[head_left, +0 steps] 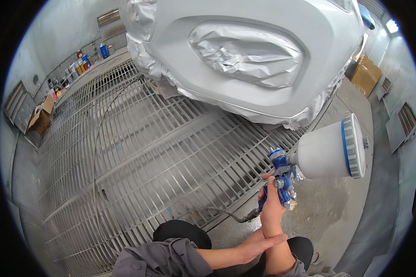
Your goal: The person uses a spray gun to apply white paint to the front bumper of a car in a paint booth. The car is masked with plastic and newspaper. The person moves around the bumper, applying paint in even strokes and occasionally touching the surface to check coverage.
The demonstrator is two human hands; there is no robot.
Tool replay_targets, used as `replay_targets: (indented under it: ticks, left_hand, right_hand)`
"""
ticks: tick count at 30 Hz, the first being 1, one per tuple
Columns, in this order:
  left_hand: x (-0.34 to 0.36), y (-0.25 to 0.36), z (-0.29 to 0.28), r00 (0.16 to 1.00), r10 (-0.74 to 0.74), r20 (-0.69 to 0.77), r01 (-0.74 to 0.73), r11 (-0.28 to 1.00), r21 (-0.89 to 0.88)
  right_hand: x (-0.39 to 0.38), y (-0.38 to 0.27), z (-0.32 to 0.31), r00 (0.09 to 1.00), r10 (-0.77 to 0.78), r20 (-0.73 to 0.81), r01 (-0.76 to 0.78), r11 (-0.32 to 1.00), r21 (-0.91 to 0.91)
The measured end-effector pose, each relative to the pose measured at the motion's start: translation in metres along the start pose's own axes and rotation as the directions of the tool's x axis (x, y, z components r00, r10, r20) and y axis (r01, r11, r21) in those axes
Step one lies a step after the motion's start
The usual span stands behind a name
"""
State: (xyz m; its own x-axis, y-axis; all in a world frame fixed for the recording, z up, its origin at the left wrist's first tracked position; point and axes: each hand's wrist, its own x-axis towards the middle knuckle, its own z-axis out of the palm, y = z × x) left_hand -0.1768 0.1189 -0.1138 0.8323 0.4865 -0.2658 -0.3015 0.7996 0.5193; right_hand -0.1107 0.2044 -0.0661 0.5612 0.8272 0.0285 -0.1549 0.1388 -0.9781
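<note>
My right hand (272,208) is wrapped round the handle of a blue spray gun (282,171), whose nozzle points up toward the car bumper. A large whitish paint cup (322,152) with a ribbed grey lid and a blue ring is fixed to the gun, tilted out to the right. From the handle's lower end an air hose (235,217) leads off to the left. My left hand (254,244) is closed round my right wrist, its thumb lying across the top. Ahead, apart from the gun, is the pale grey car bumper (189,60), with crinkled masking film (245,55) in its oval recess.
Steel floor grating (138,171) spreads to the left and under the car, with a hose (95,152) trailing over it. Cans and bottles (81,67) line the far left wall near an open cardboard box (41,114). Another cardboard box (366,76) stands at the right wall.
</note>
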Motion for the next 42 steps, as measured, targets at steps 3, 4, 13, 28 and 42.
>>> replay_targets:
  ticks: [3,4,13,28,42]
  left_hand:
    - [-0.013,0.014,-0.003,0.999,-0.039,-0.011,0.038,0.997,-0.074]
    - [-0.016,0.017,-0.006,1.0,-0.029,0.001,0.029,0.995,-0.092]
    - [-0.04,0.058,-0.041,0.993,0.117,0.02,-0.111,0.972,-0.209]
    - [-0.06,0.133,-0.082,0.917,0.398,-0.037,-0.389,0.868,-0.309]
    - [-0.054,0.115,-0.082,0.967,0.213,0.139,-0.152,0.922,-0.355]
  right_hand:
    - [-0.008,0.003,0.016,0.998,-0.011,0.068,0.014,0.999,-0.048]
    - [-0.012,0.003,0.024,0.997,-0.02,0.071,0.024,0.999,-0.048]
    - [-0.015,0.009,0.104,0.996,-0.087,-0.012,0.086,0.994,-0.068]
    - [0.007,0.014,0.212,0.922,-0.277,0.269,0.329,0.928,-0.172]
    - [-0.005,0.009,0.187,0.939,-0.176,0.297,0.254,0.934,-0.25]
